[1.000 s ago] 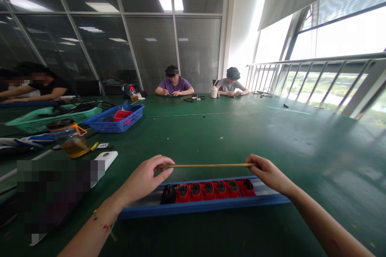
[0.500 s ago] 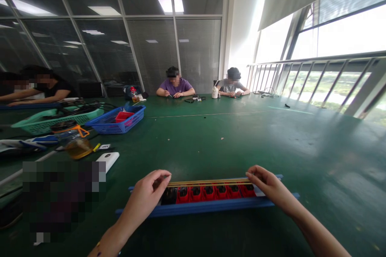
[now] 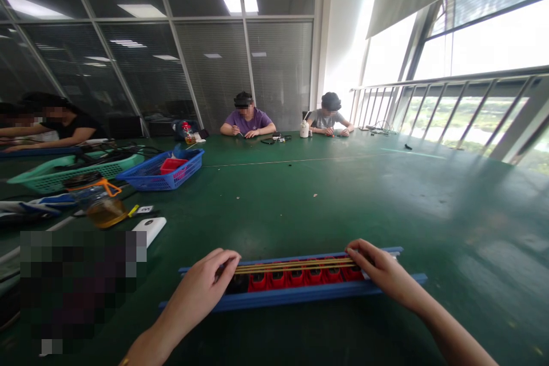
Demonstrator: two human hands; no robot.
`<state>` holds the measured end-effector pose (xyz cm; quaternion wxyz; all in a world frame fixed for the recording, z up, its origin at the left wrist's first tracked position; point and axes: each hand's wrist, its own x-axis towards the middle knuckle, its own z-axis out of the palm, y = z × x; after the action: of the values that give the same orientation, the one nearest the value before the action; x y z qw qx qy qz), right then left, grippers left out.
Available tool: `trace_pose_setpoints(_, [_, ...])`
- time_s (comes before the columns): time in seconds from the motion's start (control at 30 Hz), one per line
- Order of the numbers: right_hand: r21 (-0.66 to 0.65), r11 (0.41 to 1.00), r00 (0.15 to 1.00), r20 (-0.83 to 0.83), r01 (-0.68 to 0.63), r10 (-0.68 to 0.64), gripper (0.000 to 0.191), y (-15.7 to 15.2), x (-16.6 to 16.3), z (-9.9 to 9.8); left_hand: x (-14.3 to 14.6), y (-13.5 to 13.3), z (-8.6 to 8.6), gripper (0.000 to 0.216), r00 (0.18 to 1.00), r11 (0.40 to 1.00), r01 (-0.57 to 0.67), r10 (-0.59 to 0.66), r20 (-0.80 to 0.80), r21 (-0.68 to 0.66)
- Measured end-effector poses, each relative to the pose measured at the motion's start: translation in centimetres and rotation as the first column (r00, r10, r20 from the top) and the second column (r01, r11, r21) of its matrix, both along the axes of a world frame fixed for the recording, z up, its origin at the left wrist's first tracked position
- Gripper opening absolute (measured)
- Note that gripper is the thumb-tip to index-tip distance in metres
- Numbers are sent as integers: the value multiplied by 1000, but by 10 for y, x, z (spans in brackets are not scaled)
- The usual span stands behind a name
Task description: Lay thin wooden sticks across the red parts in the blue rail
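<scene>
A few thin yellowish-tan sticks (image 3: 295,266) stretch side to side between my hands. My left hand (image 3: 210,277) pinches their left ends, thumb against fingers. At the other end, my right hand (image 3: 373,263) has its fingers closed on the right ends. Beneath the sticks is a row of red compartments (image 3: 295,280) with black parts inside. Blue rails (image 3: 295,296) run along the near and far sides of the row. A black piece (image 3: 238,284) sits at the row's left end, partly covered by my left hand; something white shows by my right hand.
To the left are a blue basket (image 3: 180,174) with a red box (image 3: 172,166), a green basket (image 3: 47,174), a jar of amber liquid (image 3: 103,209) and a white power bank (image 3: 150,230). Two people (image 3: 249,120) sit across the green table (image 3: 266,206); others work at far left.
The sticks have come down slightly nearer the row, still spanning both hands. My left hand has shifted a little left and down. The view has turned slightly.
</scene>
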<state>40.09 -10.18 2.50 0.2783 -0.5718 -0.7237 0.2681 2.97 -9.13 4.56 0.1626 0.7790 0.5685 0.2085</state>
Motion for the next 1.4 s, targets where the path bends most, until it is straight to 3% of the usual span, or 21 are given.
trace_pose_setpoints(0.2, [4, 1000, 1000, -7, 2, -2, 31, 2, 0, -1, -6, 3, 14, 34, 998, 999, 21, -23, -56, -38])
trace_pose_setpoints(0.37, [1, 1000, 999, -44, 0, 0, 33, 4, -1, -1, -12, 11, 25, 38, 984, 977, 111, -134, -117, -184])
trace_pose_setpoints(0.47, [-4, 1000, 1000, -19, 6, -6, 32, 3, -2, 0, -12, 17, 32, 36, 966, 966, 171, -203, -159, -192])
trace_pose_setpoints(0.73, [7, 1000, 1000, -2, 23, -23, 33, 1, -3, 4, -18, 19, 52, 29, 916, 956, 291, -266, -301, 40])
trace_pose_setpoints(0.9, [38, 997, 998, -3, 60, -60, 32, 2, 1, 1, -54, 26, 64, 29, 945, 917, 174, -53, -323, 360])
trace_pose_setpoints(1.0, [58, 995, 997, 4, 80, -81, 32, 2, 7, -1, -77, 38, 69, 31, 951, 889, 83, 64, -303, 450])
trace_pose_setpoints(1.07, [73, 994, 996, 26, 80, -82, 33, 3, 10, -2, -84, 49, 67, 31, 947, 896, 56, 92, -307, 441])
trace_pose_setpoints(1.17, [74, 996, 996, 73, 51, -57, 36, 2, 12, 0, -79, 69, 55, 31, 943, 940, 82, 34, -330, 332])
trace_pose_setpoints(1.4, [38, 999, 999, 37, -7, 5, 38, -1, 13, 8, -36, 112, 12, 26, 941, 987, 140, -107, -322, 80])
